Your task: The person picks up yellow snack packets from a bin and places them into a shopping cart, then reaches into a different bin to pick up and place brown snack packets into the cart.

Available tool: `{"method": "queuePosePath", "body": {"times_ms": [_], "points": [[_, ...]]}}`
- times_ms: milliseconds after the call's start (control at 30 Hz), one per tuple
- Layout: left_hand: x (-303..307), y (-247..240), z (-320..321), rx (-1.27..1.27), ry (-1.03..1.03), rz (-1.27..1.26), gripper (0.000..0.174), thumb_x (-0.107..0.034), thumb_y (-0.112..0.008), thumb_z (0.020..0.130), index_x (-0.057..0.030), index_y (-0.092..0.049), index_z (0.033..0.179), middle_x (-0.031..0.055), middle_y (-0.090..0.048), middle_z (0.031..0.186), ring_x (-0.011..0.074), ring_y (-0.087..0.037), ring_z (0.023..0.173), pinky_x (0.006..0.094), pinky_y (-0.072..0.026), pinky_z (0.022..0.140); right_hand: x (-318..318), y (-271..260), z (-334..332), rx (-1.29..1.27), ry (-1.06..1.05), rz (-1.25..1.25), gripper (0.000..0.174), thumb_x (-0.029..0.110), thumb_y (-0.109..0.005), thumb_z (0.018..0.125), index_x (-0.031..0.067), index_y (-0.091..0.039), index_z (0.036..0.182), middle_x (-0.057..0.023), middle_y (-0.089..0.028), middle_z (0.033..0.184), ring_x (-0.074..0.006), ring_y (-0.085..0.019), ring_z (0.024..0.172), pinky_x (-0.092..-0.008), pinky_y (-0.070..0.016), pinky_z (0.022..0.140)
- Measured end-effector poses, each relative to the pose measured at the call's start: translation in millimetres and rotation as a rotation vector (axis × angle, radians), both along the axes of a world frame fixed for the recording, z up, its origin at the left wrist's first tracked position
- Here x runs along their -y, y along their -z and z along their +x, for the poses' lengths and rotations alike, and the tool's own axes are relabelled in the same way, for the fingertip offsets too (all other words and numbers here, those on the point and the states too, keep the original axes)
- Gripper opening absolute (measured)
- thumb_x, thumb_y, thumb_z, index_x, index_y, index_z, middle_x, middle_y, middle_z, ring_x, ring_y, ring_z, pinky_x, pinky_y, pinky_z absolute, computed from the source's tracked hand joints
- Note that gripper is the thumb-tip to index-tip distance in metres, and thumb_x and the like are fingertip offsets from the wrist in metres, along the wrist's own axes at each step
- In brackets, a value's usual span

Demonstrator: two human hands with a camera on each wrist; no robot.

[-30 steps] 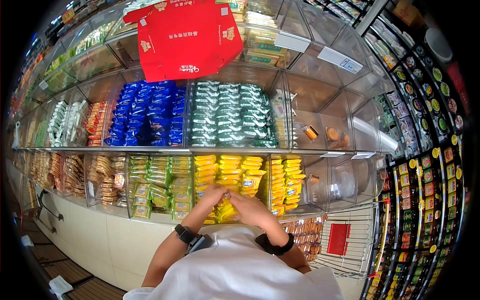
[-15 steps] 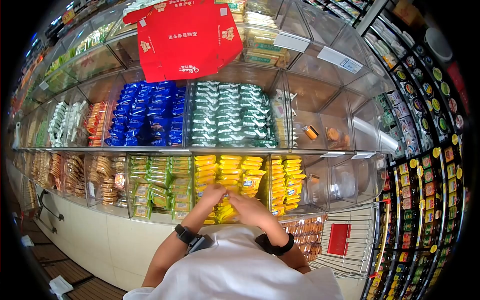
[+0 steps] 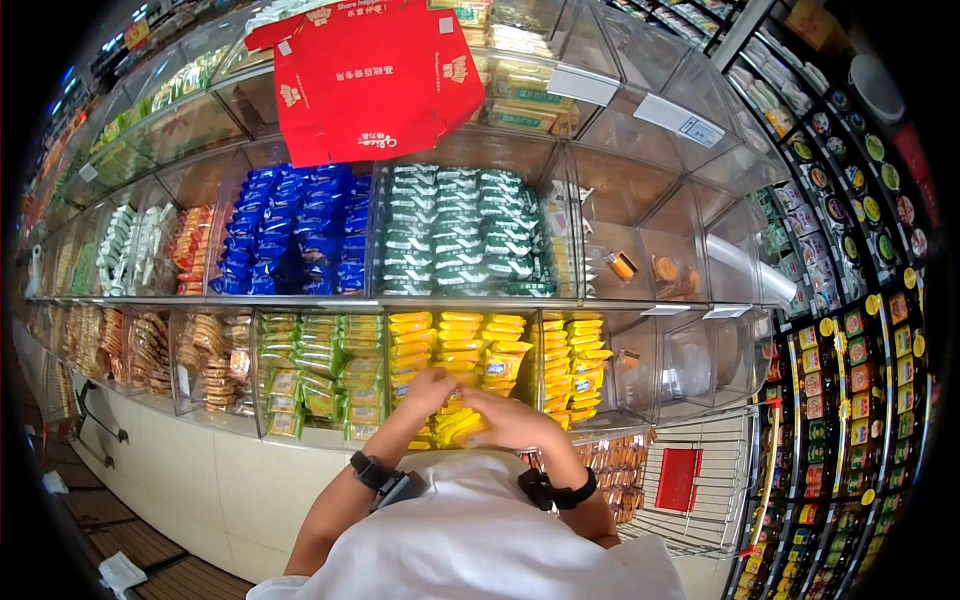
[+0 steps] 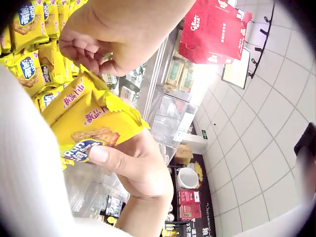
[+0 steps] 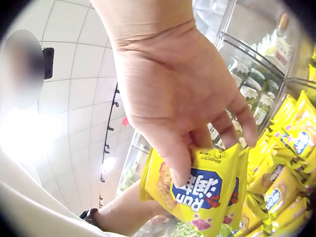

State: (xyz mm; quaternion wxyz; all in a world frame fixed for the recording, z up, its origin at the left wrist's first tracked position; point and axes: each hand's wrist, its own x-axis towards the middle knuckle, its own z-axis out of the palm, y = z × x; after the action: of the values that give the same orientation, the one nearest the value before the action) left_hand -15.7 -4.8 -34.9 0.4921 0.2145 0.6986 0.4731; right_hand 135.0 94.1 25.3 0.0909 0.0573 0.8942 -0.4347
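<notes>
My right hand [image 5: 182,94] grips a small stack of yellow packets [image 5: 202,190], its thumb across the blue label. In the left wrist view, the same thumb presses the label of the front packet [image 4: 94,113] from below. My left hand [image 4: 98,44] has its fingers curled at that packet's peaked top corner; the fingertips' contact is partly hidden. From the head view, the left hand [image 3: 428,390] and right hand [image 3: 512,420] almost meet above the bin's yellow packets [image 3: 410,335].
Clear-walled bins hold green packets [image 3: 320,350], blue packets [image 3: 290,220] and dark green packets [image 3: 460,225]. A red flattened carton [image 3: 375,85] lies over the upper bins. To the right stand a wire cart [image 3: 700,430] and a packed shelf [image 3: 850,380].
My right hand has shifted slightly to the right and away from the left hand, and its wrist has turned a little. The left hand has barely moved.
</notes>
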Motion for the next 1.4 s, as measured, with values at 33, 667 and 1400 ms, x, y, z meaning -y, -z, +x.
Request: {"method": "queuePosePath", "body": {"times_ms": [33, 667, 1400], "points": [[0.0, -1.1, 0.0, 0.005, 0.002, 0.008, 0.017, -0.015, -0.048, 0.078, -0.0013, -0.055, 0.071, 0.0016, -0.048, 0.056, 0.0092, -0.044, 0.049, 0.0228, -0.0366, 0.045, -1.6, -0.3, 0.7, 0.02, -0.004, -0.027, 0.058, 0.015, -0.067, 0.066, -0.0021, -0.04, 0.115, -0.0186, -0.03, 0.134, -0.0321, -0.036, 0.119, -0.0352, -0.0356, 0.094], [-1.5, 8.9, -0.1, -0.03, 0.049, 0.256, 0.009, -0.01, -0.057, 0.082, -0.002, -0.059, 0.085, 0.0027, -0.059, 0.075, 0.0094, -0.055, 0.066, 0.0227, -0.0446, 0.06, -16.0, 14.6, 3.6, 0.085, 0.128, -0.539, 0.07, 0.015, -0.067, 0.071, 0.0043, -0.03, 0.129, -0.0097, -0.044, 0.122, -0.0148, -0.049, 0.083, -0.0271, -0.0418, 0.073], [-0.1, 5.5, -1.9, 0.044, 0.056, 0.225, 0.006, -0.008, -0.053, 0.084, -0.0036, -0.058, 0.083, -0.0015, -0.056, 0.075, 0.0067, -0.05, 0.07, 0.0204, -0.041, 0.062, -16.9, 19.8, 2.4, 0.046, 0.172, -0.601, 0.065, 0.009, -0.065, 0.072, 0.0088, -0.032, 0.128, -0.0044, -0.05, 0.11, -0.0087, -0.05, 0.066, -0.0244, -0.0419, 0.062]]}}
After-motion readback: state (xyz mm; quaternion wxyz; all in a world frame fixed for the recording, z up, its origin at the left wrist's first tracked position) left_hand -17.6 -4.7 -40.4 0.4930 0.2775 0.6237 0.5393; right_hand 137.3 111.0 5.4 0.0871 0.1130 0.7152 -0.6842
